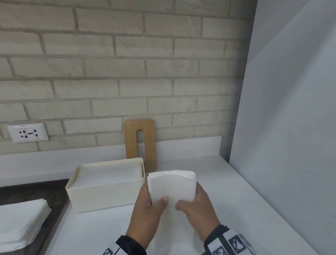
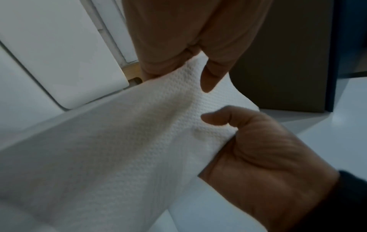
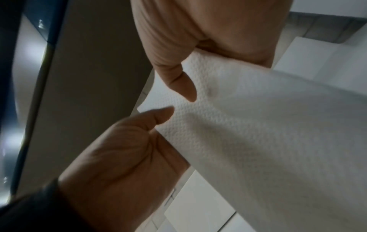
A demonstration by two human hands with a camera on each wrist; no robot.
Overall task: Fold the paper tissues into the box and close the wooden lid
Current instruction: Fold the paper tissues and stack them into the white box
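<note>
Tissues [image 1: 172, 186] are gripped in both hands [image 1: 173, 203] beside the box [image 1: 104, 193]; loosely pinched, the fold could be sprung open.

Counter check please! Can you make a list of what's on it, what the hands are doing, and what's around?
Surface: white counter, dark tray at left.
Job's things: open box holding tissues; folded tissue held in the air; tissue stack on the tray; wooden lid leaning on the wall, off the box.
Clutter: nothing seen.
Grips: left hand and right hand both pinch the tissue, thumbs in front.
Cables: nothing seen.
Surroundings: brick wall, socket, grey panel at right.
</note>
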